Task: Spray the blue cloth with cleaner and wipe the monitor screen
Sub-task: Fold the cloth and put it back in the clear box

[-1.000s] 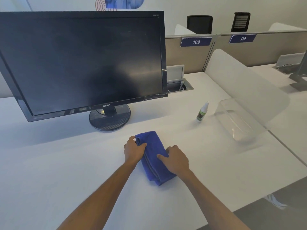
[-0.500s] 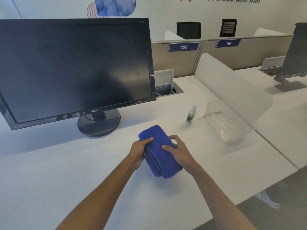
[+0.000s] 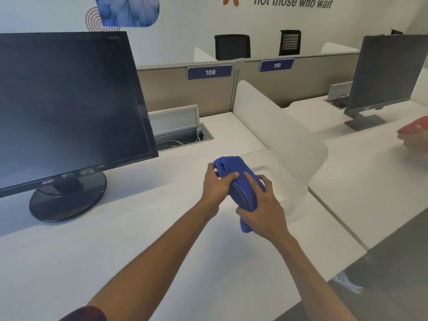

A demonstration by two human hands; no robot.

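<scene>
A folded blue cloth (image 3: pixel 234 174) is held up off the white desk (image 3: pixel 139 239) between both hands. My left hand (image 3: pixel 214 187) grips its left edge, thumb over the top. My right hand (image 3: pixel 264 209) wraps round its lower right part, fingers across the front. The black monitor (image 3: pixel 67 105), dark screen tilted, stands at the left on a round base (image 3: pixel 67 198). The spray bottle is out of sight, behind the hands and cloth.
A frosted divider panel (image 3: pixel 278 126) and a clear plastic piece (image 3: pixel 289 181) stand just right of the hands. An open cable box (image 3: pixel 180 133) sits behind the monitor. On the neighbouring desk are a second monitor (image 3: pixel 384 72) and another person's hand (image 3: pixel 414 137) on something red.
Both hands have lifted the cloth off the desk and closed round it. The view has swung right, and the spray bottle has gone behind the hands.
</scene>
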